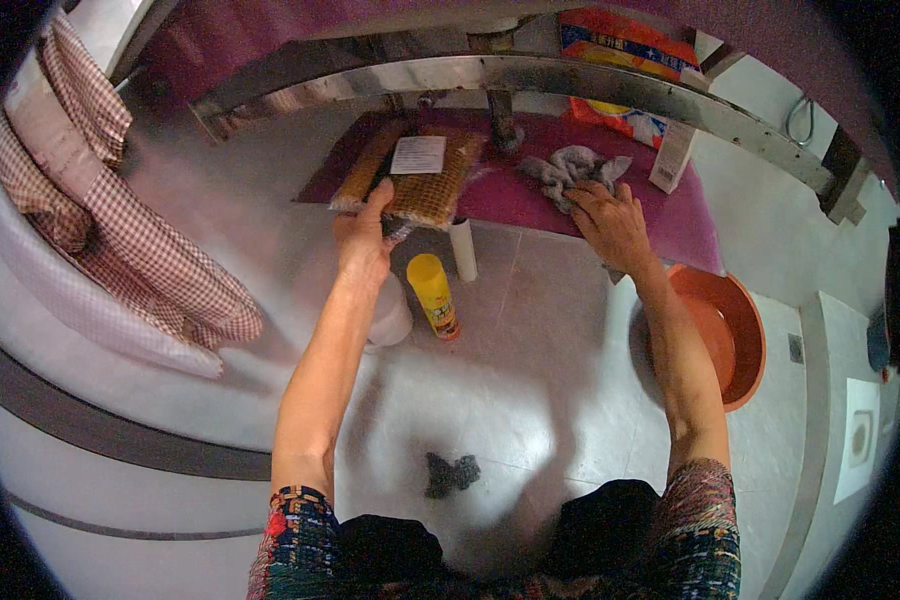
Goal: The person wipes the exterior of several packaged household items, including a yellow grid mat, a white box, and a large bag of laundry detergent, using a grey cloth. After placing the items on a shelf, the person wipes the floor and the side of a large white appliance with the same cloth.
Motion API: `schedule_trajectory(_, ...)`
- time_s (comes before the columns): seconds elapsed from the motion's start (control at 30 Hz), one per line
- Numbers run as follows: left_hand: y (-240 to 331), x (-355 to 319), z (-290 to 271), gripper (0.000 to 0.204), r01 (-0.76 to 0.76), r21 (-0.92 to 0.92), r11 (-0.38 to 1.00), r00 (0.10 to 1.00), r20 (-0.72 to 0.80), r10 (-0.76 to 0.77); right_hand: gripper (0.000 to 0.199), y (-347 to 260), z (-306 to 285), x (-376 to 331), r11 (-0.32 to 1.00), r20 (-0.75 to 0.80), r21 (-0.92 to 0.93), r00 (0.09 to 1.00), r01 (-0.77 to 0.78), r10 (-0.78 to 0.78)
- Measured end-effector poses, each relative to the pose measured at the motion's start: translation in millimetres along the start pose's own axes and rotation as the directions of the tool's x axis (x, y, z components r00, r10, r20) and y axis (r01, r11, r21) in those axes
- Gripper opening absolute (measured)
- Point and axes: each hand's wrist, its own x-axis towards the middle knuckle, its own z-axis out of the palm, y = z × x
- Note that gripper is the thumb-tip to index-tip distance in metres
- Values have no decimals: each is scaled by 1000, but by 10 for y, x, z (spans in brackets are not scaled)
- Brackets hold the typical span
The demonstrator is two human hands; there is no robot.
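My left hand [363,238] is closed on the near edge of a flat, clear-wrapped package [438,192] with gold-brown contents and a white label on top. The package is over the left part of a low purple shelf surface [500,205]. Farther right, my right hand [613,228] presses its bent fingers onto a crumpled grey cloth [573,165] lying on the same surface. A small white box [674,157] stands to the right of the cloth. Below the package are a yellow can [431,292] and a white tube [464,250], both upright on the floor.
A metal bar [590,77] crosses above the shelf, with a colourful bag [625,45] behind it. An orange basin [745,335] sits by my right forearm, and a whitish container [390,318] by my left. Checked cloth [135,225] hangs at left; a dark scrap [452,475] lies on the floor.
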Motion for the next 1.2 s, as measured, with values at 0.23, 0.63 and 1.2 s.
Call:
schedule_trajectory(0.23, -234, -114, -172, 43, -23, -23, 999, 1000, -22, 23, 22, 266, -398, -480, 990, -53, 59, 991, 129, -126)
schedule_trajectory(0.63, -181, 585, 373, 59, -78, 180, 981, 954, -271, 126, 15, 598, -801, -890, 988, -63, -72, 989, -138, 133)
schedule_trajectory(1.2, -337, 1230, -469, 71, -260, 863, 432, 941, 125, 315, 22, 136, -91, -106, 984, -157, -173, 987, -51, 24)
